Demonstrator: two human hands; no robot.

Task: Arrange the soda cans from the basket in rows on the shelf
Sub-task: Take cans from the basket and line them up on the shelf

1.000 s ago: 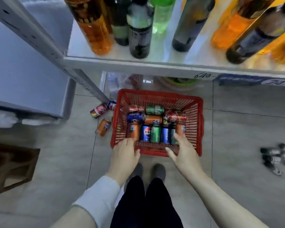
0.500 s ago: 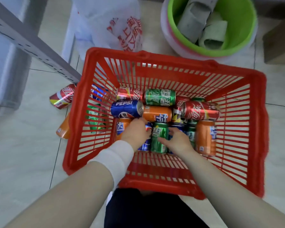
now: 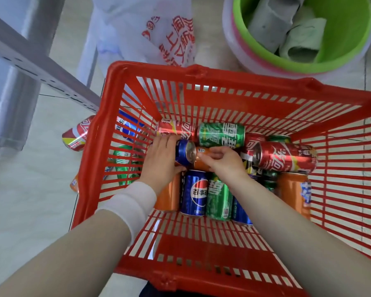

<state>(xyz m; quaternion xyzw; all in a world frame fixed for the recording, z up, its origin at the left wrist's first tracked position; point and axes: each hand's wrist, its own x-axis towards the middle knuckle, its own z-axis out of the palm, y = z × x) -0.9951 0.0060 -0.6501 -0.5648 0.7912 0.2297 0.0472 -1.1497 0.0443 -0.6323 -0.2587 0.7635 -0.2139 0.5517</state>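
Note:
A red plastic basket (image 3: 206, 271) sits on the floor below me, holding several soda cans in red, green, blue and orange. My left hand (image 3: 162, 159) wraps around a blue Pepsi can (image 3: 183, 154) lying on top of the pile. Just to its right, my right hand (image 3: 225, 162) closes on an orange can (image 3: 201, 160) lying end to end with it. A green can (image 3: 221, 135) and a red can (image 3: 285, 156) lie beside them. Another blue Pepsi can (image 3: 194, 192) lies in the lower layer. The shelf surface is out of view.
A grey perforated shelf upright (image 3: 36, 65) slants past the basket's left corner. Loose cans lie on the floor left of the basket, among them a red one (image 3: 76, 135). Behind the basket are a white plastic bag (image 3: 159, 33) and a green bucket (image 3: 351, 46) holding rolled cloths.
Both hands have moved forward from the lower row of cans to the top layer and closed on the blue Pepsi can and the orange can. The view has come closer to the basket.

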